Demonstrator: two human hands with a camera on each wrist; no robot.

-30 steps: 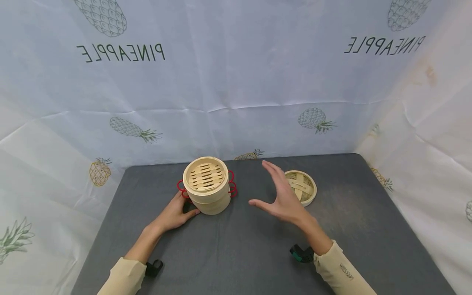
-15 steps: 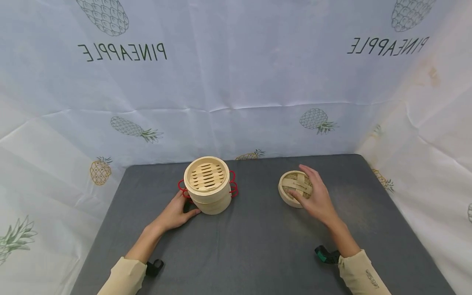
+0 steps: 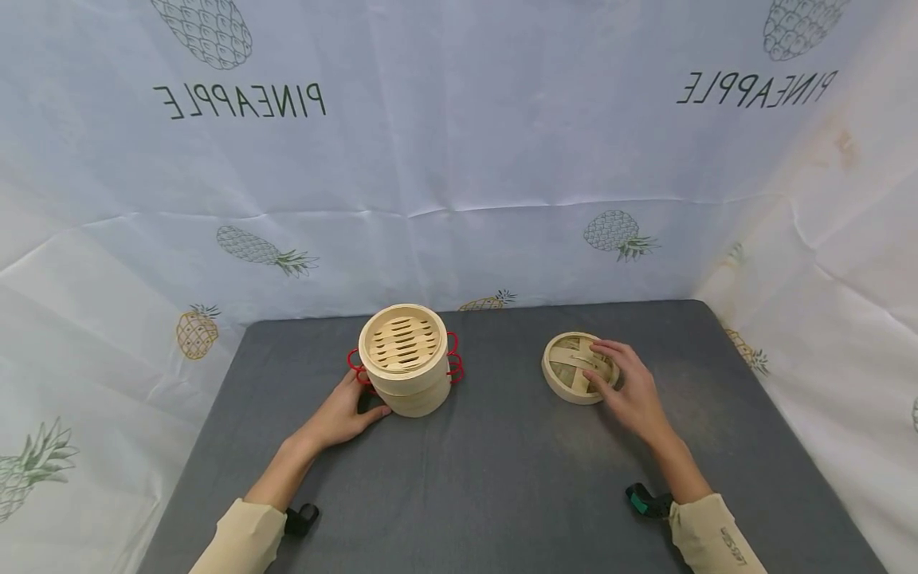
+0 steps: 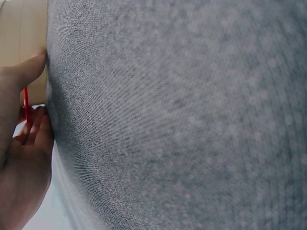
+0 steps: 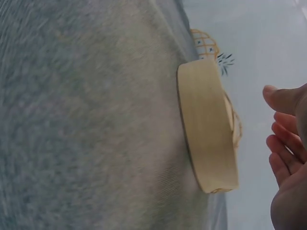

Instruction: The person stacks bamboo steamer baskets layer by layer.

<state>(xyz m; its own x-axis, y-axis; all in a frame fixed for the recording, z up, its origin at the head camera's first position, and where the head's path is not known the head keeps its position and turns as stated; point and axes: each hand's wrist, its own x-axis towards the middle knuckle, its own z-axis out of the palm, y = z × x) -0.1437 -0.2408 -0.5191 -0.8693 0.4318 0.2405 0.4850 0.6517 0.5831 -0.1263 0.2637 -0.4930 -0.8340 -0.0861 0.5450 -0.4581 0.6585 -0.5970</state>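
Observation:
A stack of bamboo steamer baskets (image 3: 403,368) stands uncovered at the table's back left, and red wire handles (image 3: 454,364) stick out on both sides. My left hand (image 3: 343,414) rests against the stack's base, thumb on the bamboo wall (image 4: 21,28) and fingers (image 4: 36,132) by the red wire (image 4: 25,106). A woven bamboo lid (image 3: 566,371) lies flat at the back right. My right hand (image 3: 631,391) reaches over its right part with fingers loosely spread. In the right wrist view the right hand (image 5: 288,158) hovers just off the lid (image 5: 208,129).
A grey cloth covers the table (image 3: 488,478). White sheeting printed with pineapples (image 3: 459,159) closes off the back and both sides. Small dark wrist mounts sit by my left sleeve (image 3: 300,518) and by my right sleeve (image 3: 649,502).
My right hand swung from the middle of the table rightward onto the lid, then drew back slightly toward its right edge. The left hand and the steamer stack stayed put.

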